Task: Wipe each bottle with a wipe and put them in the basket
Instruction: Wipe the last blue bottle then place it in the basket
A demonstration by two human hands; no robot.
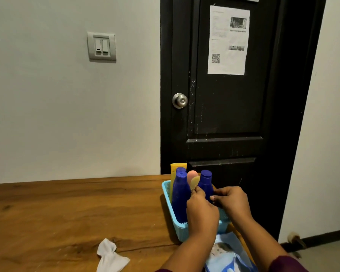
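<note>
A light blue basket (166,190) stands on the wooden table (67,209) near its right end. Two dark blue bottles stand in it, one on the left (180,193) and one on the right (206,182). Behind them are a yellow tube (178,166) and a pink cap (192,174). My left hand (202,211) reaches over the basket, fingers curled round a bottle with a pale yellow cap (195,182) between the blue ones. My right hand (233,203) pinches the right blue bottle low on its side. A crumpled white wipe (111,256) lies on the table at the lower left.
A pack of wipes (228,256) lies in front of the basket near the table's right edge. A black door (224,114) with a metal knob (180,101) stands behind the table. A grey wall with a light switch (101,46) fills the left.
</note>
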